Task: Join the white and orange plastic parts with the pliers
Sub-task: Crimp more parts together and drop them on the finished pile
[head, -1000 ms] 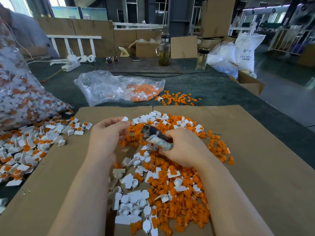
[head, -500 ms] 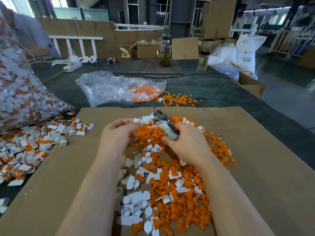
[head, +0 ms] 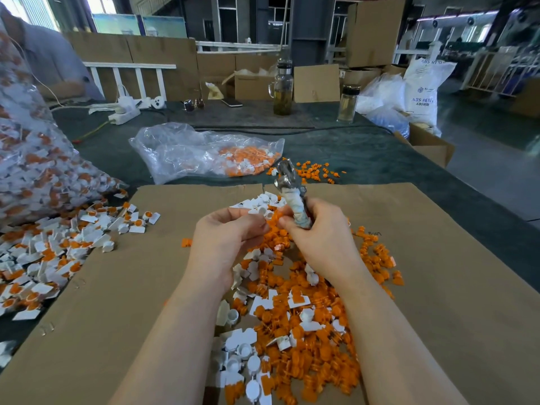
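My right hand (head: 317,238) grips the pliers (head: 292,191) by their tape-wrapped handles, metal jaws pointing up and away. My left hand (head: 226,241) is curled close beside it, fingertips pinched on a small white part (head: 257,212) that is mostly hidden. Both hands hover over a heap of loose white and orange plastic parts (head: 295,311) spread on a cardboard sheet (head: 438,287). The fingertips of the two hands almost touch.
A pile of joined white-and-orange pieces (head: 55,252) lies at the left, beside a full clear bag (head: 32,162). Another clear bag (head: 204,153) and scattered orange parts (head: 315,171) lie beyond the cardboard. Two bottles (head: 283,89), boxes and another person (head: 43,59) are at the back.
The right hand has swung the pliers upward, from lying low over the heap to pointing up. Both hands have risen and drawn closer together.
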### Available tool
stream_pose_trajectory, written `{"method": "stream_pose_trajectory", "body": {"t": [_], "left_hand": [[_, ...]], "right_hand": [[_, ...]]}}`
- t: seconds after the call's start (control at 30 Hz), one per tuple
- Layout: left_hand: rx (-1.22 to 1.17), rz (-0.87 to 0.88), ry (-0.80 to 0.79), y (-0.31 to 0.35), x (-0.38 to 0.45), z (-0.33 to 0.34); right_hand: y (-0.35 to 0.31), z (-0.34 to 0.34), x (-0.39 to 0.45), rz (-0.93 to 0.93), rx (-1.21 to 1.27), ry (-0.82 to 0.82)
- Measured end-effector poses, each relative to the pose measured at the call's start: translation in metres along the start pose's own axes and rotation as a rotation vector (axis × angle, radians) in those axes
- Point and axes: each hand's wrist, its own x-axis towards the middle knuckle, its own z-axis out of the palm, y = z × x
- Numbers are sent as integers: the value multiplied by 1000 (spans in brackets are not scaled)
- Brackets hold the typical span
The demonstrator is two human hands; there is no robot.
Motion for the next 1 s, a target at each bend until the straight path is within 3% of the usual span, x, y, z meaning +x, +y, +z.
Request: {"method": "stream_pose_trajectory", "body": {"t": [0.43, 1.0], "left_hand": [[48, 122, -24, 2, -8, 7], [431, 346, 88, 1, -10, 11]], "right_hand": [[-3, 4, -4, -99, -69, 154], [-5, 1, -4, -137, -103, 186]]}}
